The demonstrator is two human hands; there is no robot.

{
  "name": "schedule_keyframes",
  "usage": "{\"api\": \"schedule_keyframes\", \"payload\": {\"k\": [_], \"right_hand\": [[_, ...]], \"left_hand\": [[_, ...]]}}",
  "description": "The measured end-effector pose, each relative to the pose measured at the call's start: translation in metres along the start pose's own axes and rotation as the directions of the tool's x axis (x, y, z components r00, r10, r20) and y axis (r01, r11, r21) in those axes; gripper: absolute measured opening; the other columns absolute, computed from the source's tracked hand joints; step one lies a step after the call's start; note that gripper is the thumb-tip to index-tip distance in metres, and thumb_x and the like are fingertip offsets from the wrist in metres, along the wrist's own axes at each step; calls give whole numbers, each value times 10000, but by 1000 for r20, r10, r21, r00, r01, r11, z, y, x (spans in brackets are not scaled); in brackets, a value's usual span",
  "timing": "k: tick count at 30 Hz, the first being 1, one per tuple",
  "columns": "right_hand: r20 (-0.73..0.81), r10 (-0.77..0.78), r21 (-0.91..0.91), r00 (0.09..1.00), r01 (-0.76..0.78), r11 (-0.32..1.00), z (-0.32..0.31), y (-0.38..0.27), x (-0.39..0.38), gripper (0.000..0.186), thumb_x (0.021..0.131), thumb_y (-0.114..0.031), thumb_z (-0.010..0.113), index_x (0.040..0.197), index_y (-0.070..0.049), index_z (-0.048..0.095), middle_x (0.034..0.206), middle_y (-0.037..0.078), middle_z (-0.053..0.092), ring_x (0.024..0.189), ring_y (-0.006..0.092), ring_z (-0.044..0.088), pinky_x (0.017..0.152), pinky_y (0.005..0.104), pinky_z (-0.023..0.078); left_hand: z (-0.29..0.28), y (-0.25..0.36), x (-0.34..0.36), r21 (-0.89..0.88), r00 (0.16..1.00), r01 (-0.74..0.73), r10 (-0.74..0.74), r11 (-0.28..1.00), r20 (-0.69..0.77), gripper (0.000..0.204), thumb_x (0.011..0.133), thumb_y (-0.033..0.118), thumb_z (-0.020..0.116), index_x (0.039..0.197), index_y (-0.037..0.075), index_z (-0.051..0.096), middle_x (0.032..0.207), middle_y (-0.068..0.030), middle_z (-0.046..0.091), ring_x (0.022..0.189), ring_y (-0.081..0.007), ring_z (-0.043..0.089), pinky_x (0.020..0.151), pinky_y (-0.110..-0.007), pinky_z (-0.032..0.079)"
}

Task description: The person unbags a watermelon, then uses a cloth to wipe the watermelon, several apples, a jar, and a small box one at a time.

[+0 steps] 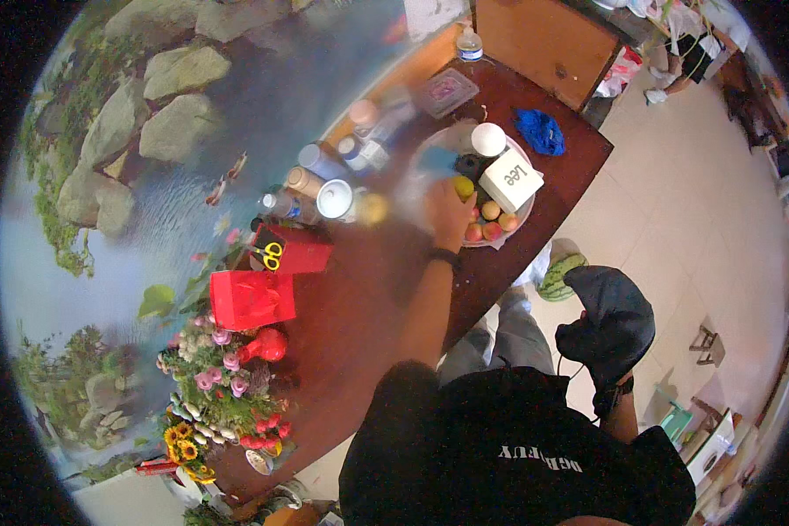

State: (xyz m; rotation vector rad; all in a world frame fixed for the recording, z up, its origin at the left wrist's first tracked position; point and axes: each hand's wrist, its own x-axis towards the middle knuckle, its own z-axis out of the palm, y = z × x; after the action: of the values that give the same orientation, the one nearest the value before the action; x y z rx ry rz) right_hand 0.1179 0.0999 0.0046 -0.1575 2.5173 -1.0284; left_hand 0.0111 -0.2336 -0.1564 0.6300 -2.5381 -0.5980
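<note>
The left hand [452, 215] reaches over a pale round tray [528, 210] on a dark red-brown worktop [359, 307], its fingertips at a yellow-green round object [464, 186] within the tray; the hand is partly blurred, and one cannot tell how far the fingers close around it. A white box with dark lettering [512, 180] and several red-and-yellow round fruits [492, 231] lie just beside it in the tray, with a white round object [488, 138] at the far rim. The right hand [625, 380], mostly hidden, is at a black fabric cap-shaped item [612, 316] above the pale tiled floor [657, 202]; its finger opening cannot be told. A crumpled blue item [540, 131] lies near the tray.
</note>
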Motion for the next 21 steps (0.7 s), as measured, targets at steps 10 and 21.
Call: {"api": "schedule_keyframes", "payload": {"k": [10,21], "right_hand": [[0,-413,-74,911,412,908,3,-38,28,314,752,-218,668,1023,-65,618,973,112,627,915,285,584,821,398,459],[-42,-876,-31,480,876,481,29,-150,17,333,784,-224,624,1073,-60,601,1054,137,601,968,327,567,862,423,448]], "left_hand": [[-138,72,-37,-837,946,275,-290,473,147,483,785,46,643,1224,6,446,1156,-147,516,1077,-281,511,920,-364,433],[-243,99,-118,-975,970,221,-97,-23,223,691,738,165,742,1299,67,351,1220,-124,479,1112,-253,509,960,-385,413]]}}
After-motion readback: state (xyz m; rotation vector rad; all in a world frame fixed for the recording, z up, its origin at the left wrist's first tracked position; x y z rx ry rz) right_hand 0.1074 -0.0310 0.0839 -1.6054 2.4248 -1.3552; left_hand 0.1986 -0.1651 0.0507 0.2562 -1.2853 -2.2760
